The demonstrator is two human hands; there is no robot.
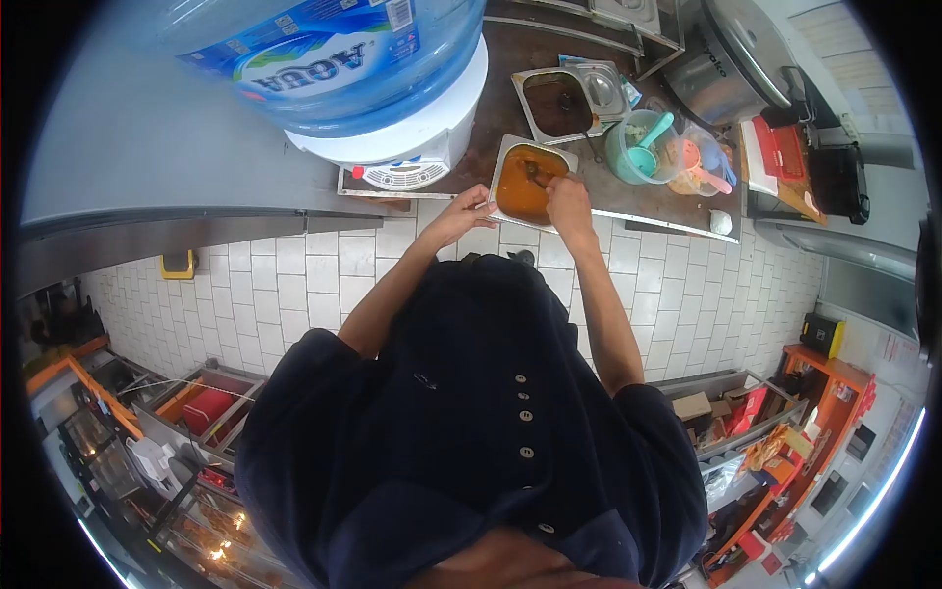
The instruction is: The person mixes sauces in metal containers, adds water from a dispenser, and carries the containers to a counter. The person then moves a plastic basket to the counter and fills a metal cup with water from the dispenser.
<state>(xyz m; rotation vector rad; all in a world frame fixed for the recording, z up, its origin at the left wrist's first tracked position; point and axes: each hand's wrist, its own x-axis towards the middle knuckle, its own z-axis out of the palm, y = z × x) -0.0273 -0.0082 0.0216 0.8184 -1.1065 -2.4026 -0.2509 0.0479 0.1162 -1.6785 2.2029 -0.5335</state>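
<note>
A rectangular steel food pan holding orange-brown sauce sits at the counter's front edge. My left hand grips the pan's left rim, its thumb and fingers at the near left corner. Over the pan's right side, my right hand is closed around the handle of a ladle, whose dark bowl rests in the sauce. Behind it stands a second steel pan of dark brown sauce with a utensil in it.
To the left, a water dispenser carries a big blue bottle. On the right are a clear tub with a turquoise scoop, a pink scoop and a large steel cooker. White floor tiles lie below.
</note>
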